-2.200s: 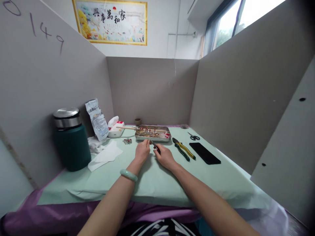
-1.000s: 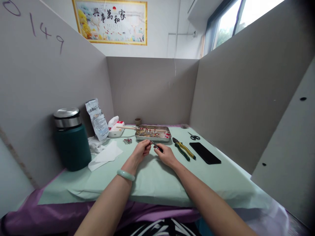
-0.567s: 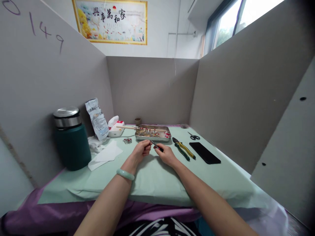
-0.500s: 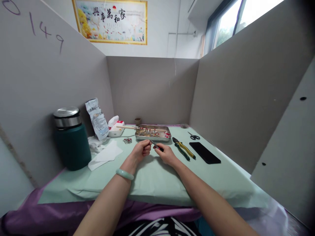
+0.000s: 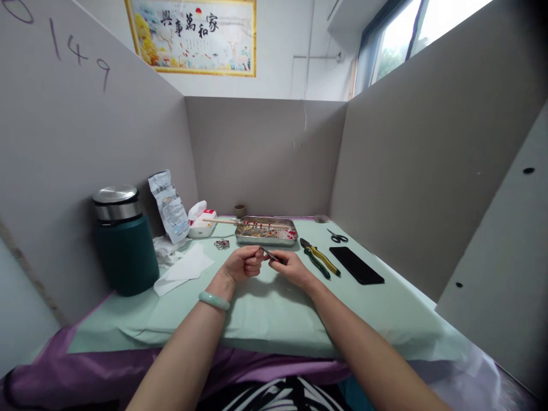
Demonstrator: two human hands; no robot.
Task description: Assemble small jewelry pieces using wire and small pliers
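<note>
My left hand, with a jade-green bangle on its wrist, is closed in a pinch in front of the metal tray. Whatever sits between its fingertips is too small to make out. My right hand is wrapped round a slim pointed metal tool with a red and black grip; whether it is pliers or tweezers I cannot tell. The tool's tip meets the left fingertips. Just behind both hands stands the metal tray, holding many small gold, red and clear beads. A small beaded heap lies left of the tray.
Green-and-yellow-handled pliers, black scissors and a black phone lie to the right. At left stand a dark green flask, a pouch, a tissue pack and white paper. Grey partitions enclose the table.
My left hand has turned slightly and its wrist has shifted a little to the left. My right hand and the tool have barely moved.
</note>
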